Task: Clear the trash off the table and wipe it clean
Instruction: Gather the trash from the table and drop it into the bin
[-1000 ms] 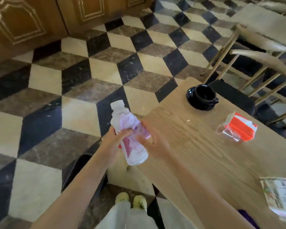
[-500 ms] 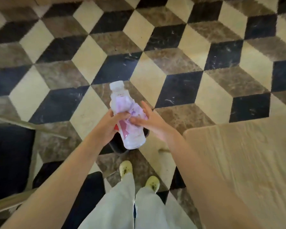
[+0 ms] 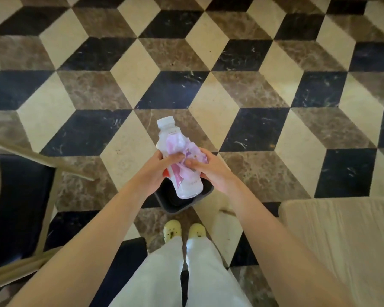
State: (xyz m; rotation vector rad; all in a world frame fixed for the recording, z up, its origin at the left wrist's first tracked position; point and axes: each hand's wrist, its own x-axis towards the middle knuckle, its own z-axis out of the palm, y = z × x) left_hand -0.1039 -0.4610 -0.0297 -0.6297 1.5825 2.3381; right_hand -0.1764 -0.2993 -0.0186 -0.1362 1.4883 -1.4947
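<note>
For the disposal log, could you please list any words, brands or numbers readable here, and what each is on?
None can be read.
Bottle: faint grey print low on its pink and white label, too blurred to read.
Crumpled wrapper held against the bottle: pink markings only, no legible text.

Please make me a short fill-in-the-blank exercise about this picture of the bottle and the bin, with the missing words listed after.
1. The white plastic bottle with a pink label is held by ____ hands.
2. The bottle hangs above a ____ plastic bin on the floor.
3. The bottle's white cap is ____ the bottle.
4. The person's pale yellow shoes stand on a ____ floor.

Missing words: both; black; on; tiled
</note>
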